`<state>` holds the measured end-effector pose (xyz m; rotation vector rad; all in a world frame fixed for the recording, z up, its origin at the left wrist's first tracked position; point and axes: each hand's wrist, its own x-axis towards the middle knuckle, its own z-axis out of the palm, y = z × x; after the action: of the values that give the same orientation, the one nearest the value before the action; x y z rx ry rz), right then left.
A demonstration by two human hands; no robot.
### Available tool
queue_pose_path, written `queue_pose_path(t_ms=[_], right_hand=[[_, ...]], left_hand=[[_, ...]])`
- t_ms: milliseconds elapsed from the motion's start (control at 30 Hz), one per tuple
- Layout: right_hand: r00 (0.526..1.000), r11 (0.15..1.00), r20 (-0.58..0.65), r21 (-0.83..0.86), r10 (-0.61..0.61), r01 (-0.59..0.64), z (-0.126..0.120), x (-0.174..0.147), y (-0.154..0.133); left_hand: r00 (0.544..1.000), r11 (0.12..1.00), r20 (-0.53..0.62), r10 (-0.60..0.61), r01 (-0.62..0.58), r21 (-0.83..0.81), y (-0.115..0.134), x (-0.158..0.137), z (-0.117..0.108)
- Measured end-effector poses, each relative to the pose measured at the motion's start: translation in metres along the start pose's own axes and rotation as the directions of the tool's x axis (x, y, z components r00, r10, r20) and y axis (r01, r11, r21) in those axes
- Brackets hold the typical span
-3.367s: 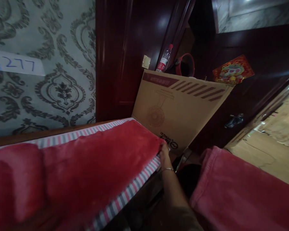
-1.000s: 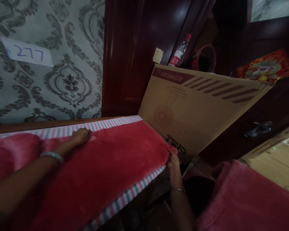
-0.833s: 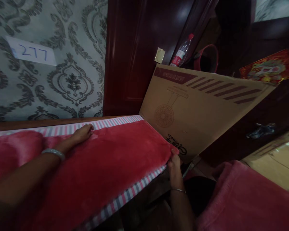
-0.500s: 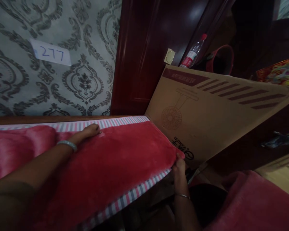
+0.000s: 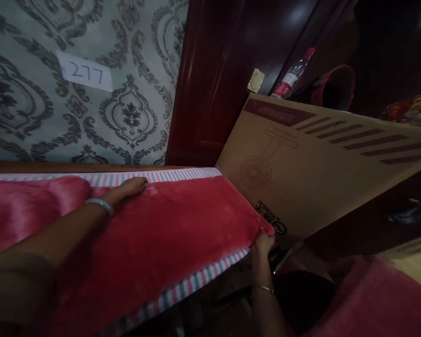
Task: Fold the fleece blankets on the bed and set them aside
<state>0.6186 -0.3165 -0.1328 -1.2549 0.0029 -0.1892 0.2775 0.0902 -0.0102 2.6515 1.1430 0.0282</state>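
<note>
A red plush blanket [image 5: 182,220] lies spread over a striped sheet [image 5: 196,281], whose pink, grey and white stripes show along both long edges. My left hand [image 5: 136,186] is closed on the blanket's far edge, close to the wall; its fingertips are partly hidden. At the near right corner, beside the cardboard box, my right hand [image 5: 264,242] pinches the blanket with the thumb on top. Between my hands the cloth lies fairly flat. Left of my left forearm it is bunched into thick folds.
A big cardboard box [image 5: 301,178] stands across the blanket's right end. Behind it are a plastic bottle [image 5: 289,79] with a red cap and a dark red door [image 5: 228,61]. More red plush cloth [image 5: 379,299] hangs at lower right. A paper marked 277 [image 5: 86,71] is on the patterned wall.
The view has shifted a little, so the wall, box and bottle sit farther right. Both hands keep their hold on the blanket, which looks almost the same.
</note>
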Motion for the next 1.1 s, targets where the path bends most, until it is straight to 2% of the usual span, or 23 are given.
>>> queue_pose_path(t_ms=[67,100,167,200,233,300,367,433,533,600,667,733,800,900,1000,1033,1100], right_hand=[[0.977,0.967,-0.054,-0.166,-0.206,0.194,0.005,-0.024,-0.015],[0.94,0.905,-0.007,-0.273,-0.341,0.326,0.009,-0.039,-0.023],[0.809,0.703,0.224,-0.405,-0.544,0.585,0.025,-0.07,-0.039],[0.736,0.621,0.359,-0.395,-0.574,0.677,0.036,-0.087,-0.046],[0.674,0.582,0.474,-0.348,-0.567,0.735,0.049,-0.103,-0.052],[0.556,0.559,0.649,-0.234,-0.52,0.796,0.077,-0.133,-0.06],[0.441,0.534,0.772,-0.158,-0.458,0.831,0.104,-0.16,-0.061],[0.347,0.493,0.865,-0.139,-0.362,0.859,0.124,-0.182,-0.056],[0.275,0.398,0.954,-0.207,-0.122,0.894,0.135,-0.204,-0.04],[0.244,0.31,0.969,-0.24,0.026,0.92,0.133,-0.211,-0.027],[0.211,0.248,0.974,-0.227,0.087,0.942,0.128,-0.211,-0.015],[0.187,0.242,0.98,-0.197,0.063,0.95,0.124,-0.207,-0.003],[0.177,0.26,0.984,-0.176,0.017,0.949,0.123,-0.201,0.007],[0.169,0.269,0.985,-0.158,-0.019,0.95,0.124,-0.196,0.015],[0.159,0.247,0.987,-0.154,0.0,0.957,0.125,-0.2,0.01],[0.159,0.235,0.987,-0.157,0.01,0.959,0.125,-0.202,0.006],[0.169,0.208,0.985,-0.173,0.038,0.963,0.125,-0.209,-0.003]], left_hand=[[1.0,1.0,0.008,-0.003,0.003,0.015,-0.003,-0.009,-0.004],[1.0,1.0,0.007,0.0,0.0,0.021,-0.003,-0.015,-0.006],[1.0,0.999,0.004,0.024,-0.024,0.03,-0.003,-0.027,-0.009],[0.999,0.999,0.002,0.043,-0.043,0.032,-0.003,-0.033,-0.01],[0.998,0.997,-0.001,0.067,-0.067,0.033,-0.002,-0.039,-0.013],[0.992,0.992,-0.011,0.124,-0.124,0.028,-0.001,-0.055,-0.018],[0.983,0.983,-0.043,0.181,-0.181,0.021,-0.005,-0.077,-0.024],[0.973,0.977,-0.092,0.212,-0.212,0.016,-0.018,-0.105,-0.03],[0.963,0.986,-0.211,0.165,-0.166,0.011,-0.058,-0.161,-0.035],[0.953,0.998,-0.298,0.054,-0.055,0.004,-0.095,-0.204,-0.034],[0.921,0.993,-0.374,-0.112,0.113,-0.018,-0.133,-0.251,-0.029],[0.856,0.955,-0.433,-0.283,0.292,-0.049,-0.164,-0.3,-0.022],[0.761,0.892,-0.49,-0.424,0.445,-0.081,-0.187,-0.345,-0.012],[0.564,0.764,-0.594,-0.574,0.629,-0.141,-0.207,-0.399,0.004],[0.365,0.656,-0.673,-0.643,0.717,-0.238,-0.215,-0.427,0.019],[0.323,0.641,-0.688,-0.65,0.72,-0.267,-0.217,-0.431,0.023],[0.279,0.626,-0.696,-0.662,0.716,-0.308,-0.221,-0.434,0.03]])
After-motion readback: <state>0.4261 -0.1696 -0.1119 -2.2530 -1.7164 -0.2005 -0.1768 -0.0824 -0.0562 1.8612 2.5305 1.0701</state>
